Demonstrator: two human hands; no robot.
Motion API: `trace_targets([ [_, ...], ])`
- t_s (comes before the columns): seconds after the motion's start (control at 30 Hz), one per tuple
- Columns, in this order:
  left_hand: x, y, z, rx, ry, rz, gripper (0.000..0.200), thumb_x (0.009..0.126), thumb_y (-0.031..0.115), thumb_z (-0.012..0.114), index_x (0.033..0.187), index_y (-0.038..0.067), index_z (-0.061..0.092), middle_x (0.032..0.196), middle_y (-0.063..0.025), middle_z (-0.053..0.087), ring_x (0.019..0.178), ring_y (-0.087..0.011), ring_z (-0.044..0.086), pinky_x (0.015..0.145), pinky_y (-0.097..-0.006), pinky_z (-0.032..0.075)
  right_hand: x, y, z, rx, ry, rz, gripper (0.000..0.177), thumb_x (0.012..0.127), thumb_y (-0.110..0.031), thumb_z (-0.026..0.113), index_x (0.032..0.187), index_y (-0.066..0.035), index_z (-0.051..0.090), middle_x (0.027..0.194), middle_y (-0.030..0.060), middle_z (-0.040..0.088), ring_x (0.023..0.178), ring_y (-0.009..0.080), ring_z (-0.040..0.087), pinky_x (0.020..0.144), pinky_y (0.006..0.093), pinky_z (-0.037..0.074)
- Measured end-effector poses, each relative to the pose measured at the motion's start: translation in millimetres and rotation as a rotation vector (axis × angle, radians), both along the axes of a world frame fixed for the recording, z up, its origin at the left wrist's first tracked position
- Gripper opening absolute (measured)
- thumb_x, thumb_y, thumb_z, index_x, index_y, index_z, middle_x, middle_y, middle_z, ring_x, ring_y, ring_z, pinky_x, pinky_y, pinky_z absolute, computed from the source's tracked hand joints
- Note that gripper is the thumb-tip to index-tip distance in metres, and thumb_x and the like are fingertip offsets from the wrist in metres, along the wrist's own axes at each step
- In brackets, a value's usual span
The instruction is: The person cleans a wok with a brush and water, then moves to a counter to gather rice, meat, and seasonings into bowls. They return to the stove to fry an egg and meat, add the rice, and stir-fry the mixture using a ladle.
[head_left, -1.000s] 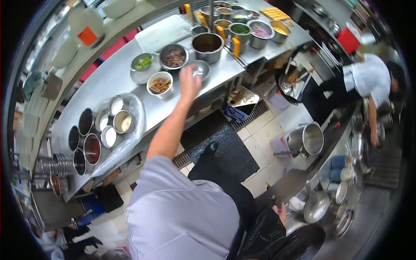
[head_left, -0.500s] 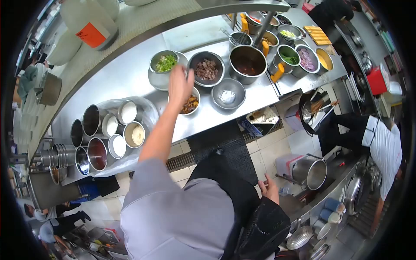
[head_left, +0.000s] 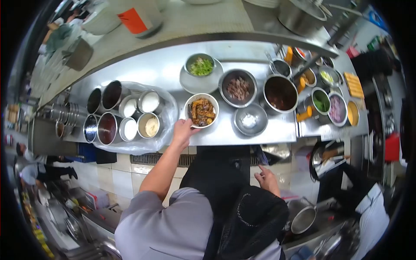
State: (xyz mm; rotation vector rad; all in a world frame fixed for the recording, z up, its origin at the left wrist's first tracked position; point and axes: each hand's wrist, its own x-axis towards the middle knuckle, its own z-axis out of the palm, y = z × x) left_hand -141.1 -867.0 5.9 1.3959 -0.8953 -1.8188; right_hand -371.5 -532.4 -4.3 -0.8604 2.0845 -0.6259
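At the left, the plastic sheet lies loose under the pots, and a pull on its free edge could drag the pot of paste beside it. The left hand comes next, its grip closed on the near left rim of the white bowl; whether the bowl is lifted at all, I cannot tell. The bowl is close to the front edge of the tabletop. With one side held, it could tip and spill its brown food, most likely from a weak pinch or a slick rim. Just beyond, the plate carries a dish of greens; a push away from the person could jar both. To the right, the meat bowl and the steel bowl are near enough for a sideways swing to clip. The right hand hangs half-open below the edge, apparently holding nothing; raised carelessly, it could catch the steel bowl.
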Motion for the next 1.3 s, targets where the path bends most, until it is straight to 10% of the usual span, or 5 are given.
trace_targets([
  [0.6, 38.0, -381.0, -0.3, -0.504, -0.112, 0.266, 0.035, 0.091, 0.025, 0.062, 0.12, 0.005, 0.056, 0.111, -0.015, 0.062, 0.097, -0.0293, 0.063, 0.076, -0.0424, 0.056, -29.1, -86.1, 28.7, 0.106, 0.112, -0.13, 0.05, 0.085, -0.022, 0.07, 0.128, 0.0, 0.058, 0.097, 0.0222, 0.067, 0.085, 0.0327, 0.066, 0.076, 0.0411, 0.053],
  [0.8, -13.4, -315.2, -15.8, -1.057, -0.916, 0.386, 0.035, 0.09, 0.025, 0.065, 0.116, 0.004, 0.058, 0.103, -0.0166, 0.064, 0.09, -0.0275, 0.063, 0.078, -0.0407, 0.052, -17.8, -95.7, 35.8, 0.129, 0.146, -0.138, 0.048, 0.086, -0.022, 0.07, 0.127, -0.001, 0.057, 0.104, 0.0253, 0.065, 0.088, 0.036, 0.066, 0.078, 0.0427, 0.053],
  [0.9, -67.5, -225.5, -38.7, -1.278, -0.808, -0.191, 0.034, 0.089, 0.025, 0.066, 0.114, 0.003, 0.059, 0.1, -0.0174, 0.065, 0.086, -0.0266, 0.063, 0.079, -0.0399, 0.05, -17.9, -103.5, 35.7, 0.081, 0.232, -0.116, 0.048, 0.086, -0.022, 0.069, 0.127, 0.0, 0.057, 0.104, 0.0253, 0.064, 0.087, 0.0355, 0.066, 0.077, 0.042, 0.053],
  [0.93, -102.9, -166.0, 39.2, -0.682, -0.496, -0.354, 0.037, 0.086, 0.026, 0.068, 0.112, 0.001, 0.058, 0.089, -0.0158, 0.065, 0.077, -0.0257, 0.064, 0.073, -0.0385, 0.051, -15.2, -108.2, 43.5, 0.056, 0.209, -0.124, 0.047, 0.086, -0.022, 0.069, 0.127, 0.0, 0.057, 0.104, 0.025, 0.064, 0.086, 0.0351, 0.066, 0.076, 0.0415, 0.053],
  [1.3, -65.4, -92.1, 44.7, -0.322, -0.18, -0.538, 0.038, 0.082, 0.005, 0.055, 0.118, -0.005, 0.048, 0.098, -0.0148, 0.064, 0.075, -0.0199, 0.067, 0.058, -0.0302, 0.057, -23.9, -57.7, 32.5, -0.056, 0.156, -0.123, 0.044, 0.086, -0.022, 0.069, 0.124, -0.001, 0.059, 0.102, 0.0252, 0.064, 0.096, 0.0394, 0.062, 0.086, 0.0433, 0.05],
])
